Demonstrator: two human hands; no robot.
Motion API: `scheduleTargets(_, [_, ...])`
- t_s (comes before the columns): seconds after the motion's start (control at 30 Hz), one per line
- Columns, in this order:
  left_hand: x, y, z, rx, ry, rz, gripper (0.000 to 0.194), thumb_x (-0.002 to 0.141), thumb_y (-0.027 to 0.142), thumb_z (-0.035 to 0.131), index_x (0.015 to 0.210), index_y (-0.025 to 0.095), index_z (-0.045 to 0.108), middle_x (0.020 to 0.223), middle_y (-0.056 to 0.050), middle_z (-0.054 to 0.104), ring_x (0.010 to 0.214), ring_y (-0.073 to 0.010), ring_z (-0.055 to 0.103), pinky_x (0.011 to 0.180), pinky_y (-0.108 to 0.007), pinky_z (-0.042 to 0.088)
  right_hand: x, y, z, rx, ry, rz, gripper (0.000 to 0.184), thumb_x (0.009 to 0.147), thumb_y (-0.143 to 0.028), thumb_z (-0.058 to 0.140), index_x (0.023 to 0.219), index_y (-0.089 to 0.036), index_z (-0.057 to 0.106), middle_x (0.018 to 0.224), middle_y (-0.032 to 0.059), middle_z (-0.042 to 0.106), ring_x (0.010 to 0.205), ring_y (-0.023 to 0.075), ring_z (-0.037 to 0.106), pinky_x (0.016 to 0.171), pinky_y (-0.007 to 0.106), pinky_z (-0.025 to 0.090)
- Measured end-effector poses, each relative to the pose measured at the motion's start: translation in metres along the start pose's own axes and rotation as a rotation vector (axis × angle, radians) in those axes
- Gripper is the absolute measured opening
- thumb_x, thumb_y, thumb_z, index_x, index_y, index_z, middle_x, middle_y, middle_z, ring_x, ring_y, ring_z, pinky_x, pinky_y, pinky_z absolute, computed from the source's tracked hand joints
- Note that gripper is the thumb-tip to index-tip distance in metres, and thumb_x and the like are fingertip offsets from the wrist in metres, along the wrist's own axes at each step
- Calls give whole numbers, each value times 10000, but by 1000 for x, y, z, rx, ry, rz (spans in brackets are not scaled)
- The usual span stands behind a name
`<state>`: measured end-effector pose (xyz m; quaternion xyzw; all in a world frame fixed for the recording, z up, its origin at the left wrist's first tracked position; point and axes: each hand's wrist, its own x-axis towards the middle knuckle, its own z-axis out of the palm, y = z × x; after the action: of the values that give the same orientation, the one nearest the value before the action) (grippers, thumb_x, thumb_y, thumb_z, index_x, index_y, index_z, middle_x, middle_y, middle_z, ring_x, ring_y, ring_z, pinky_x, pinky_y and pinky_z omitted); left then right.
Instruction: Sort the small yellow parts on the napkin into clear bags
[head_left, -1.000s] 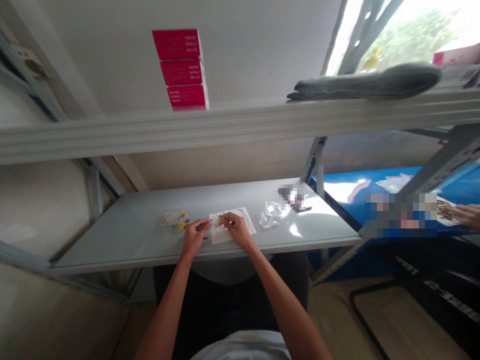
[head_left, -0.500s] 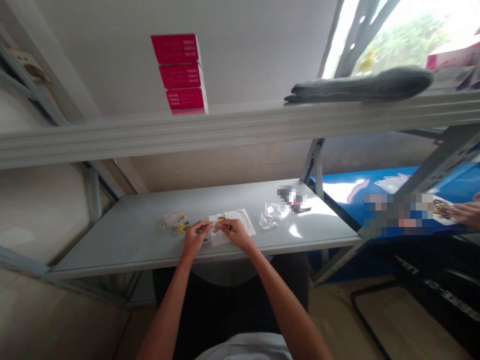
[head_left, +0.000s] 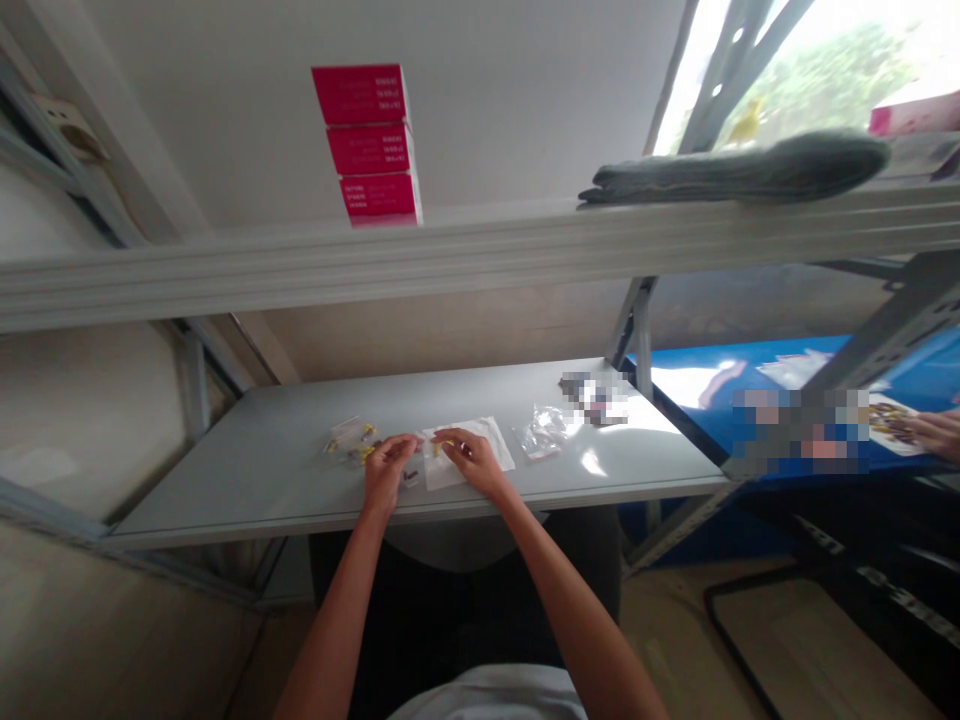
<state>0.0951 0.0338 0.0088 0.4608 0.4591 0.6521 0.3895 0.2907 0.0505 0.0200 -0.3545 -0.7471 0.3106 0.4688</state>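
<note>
My left hand (head_left: 390, 472) is over the grey table, its thumb and fingertips pinched together; what they hold is too small to make out. Just right of it, my right hand (head_left: 475, 460) reaches over a white sheet or pouch (head_left: 487, 442), fingers stretched and slightly apart above small yellow pieces (head_left: 438, 449). Those pieces are partly hidden by the fingers. A clear plastic bag (head_left: 346, 434) with small yellow parts lies beyond my left hand. Below that hand's fingertips is a small dark piece (head_left: 410, 478).
A crumpled clear bag (head_left: 541, 432) lies to the right on the table (head_left: 255, 470). An upper shelf (head_left: 480, 250) crosses in front, bearing pink boxes (head_left: 375, 150) and a folded grey cloth (head_left: 735, 175). Another person's hand (head_left: 934, 432) works at the blue table (head_left: 697, 425).
My hands have drawn slightly apart at the fingertips. The right fingers have loosened from a pinch and extended over the yellow pieces. The whole view has shifted a little.
</note>
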Motion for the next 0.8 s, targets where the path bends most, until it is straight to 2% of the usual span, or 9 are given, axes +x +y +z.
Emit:
scheduleTargets(0.1, [3,-1,-3,-85,94,32,322,687,422,838,867,187,712,908,-56,776,833,-198,726,871,-356,539,-1,4,3,-145,108,2,354,945,-177,528,1244,-237,708,1151,50,739,883,169,640,813,281,507])
scheduleTargets(0.17, [4,-3,-5,-138,139,38,346,672,421,838,873,190,677,876,-39,765,827,-194,729,883,-365,535,-1,6,5,-278,124,-28,364,911,-101,530,1178,-235,738,1153,58,726,1006,193,630,921,316,497])
scheduleTargets(0.23, [5,-5,-6,-156,131,27,395,669,415,844,943,195,663,848,-21,750,817,-185,726,884,-361,533,-1,8,8,-414,59,-71,312,904,-91,562,1082,-239,772,1154,70,715,1081,217,605,994,351,471])
scheduleTargets(0.33, [6,-8,-7,-147,131,25,460,693,449,834,1045,205,668,851,-8,730,791,-161,704,839,-325,531,-1,8,12,-568,-65,-121,205,921,-161,633,1030,-238,789,1180,89,689,1111,245,571,1025,385,449])
scheduleTargets(0.43, [6,-10,-6,-113,166,44,426,690,511,826,943,194,695,831,-16,714,757,-151,673,781,-301,525,0,8,13,-626,-113,-127,156,926,-170,651,982,-222,786,1167,93,679,1110,254,549,1011,382,450])
scheduleTargets(0.53, [5,-10,-4,-59,147,40,388,664,510,843,823,186,701,777,-26,713,751,-165,662,778,-302,522,1,9,13,-595,-83,-92,163,930,-129,632,921,-212,772,1113,89,683,1078,247,555,973,363,465])
scheduleTargets(0.7, [-1,-4,1,103,11,13,322,727,493,807,772,183,731,771,-46,732,739,-183,661,727,-283,512,2,5,7,-266,154,-44,165,986,-192,583,948,-197,744,1021,85,672,1006,203,616,909,317,500])
scheduleTargets(0.8, [-3,-2,3,189,-52,30,321,762,505,783,773,188,739,760,-48,735,735,-194,670,717,-286,514,2,0,5,-66,82,-72,160,978,-258,609,926,-195,746,992,66,675,870,163,636,775,268,519])
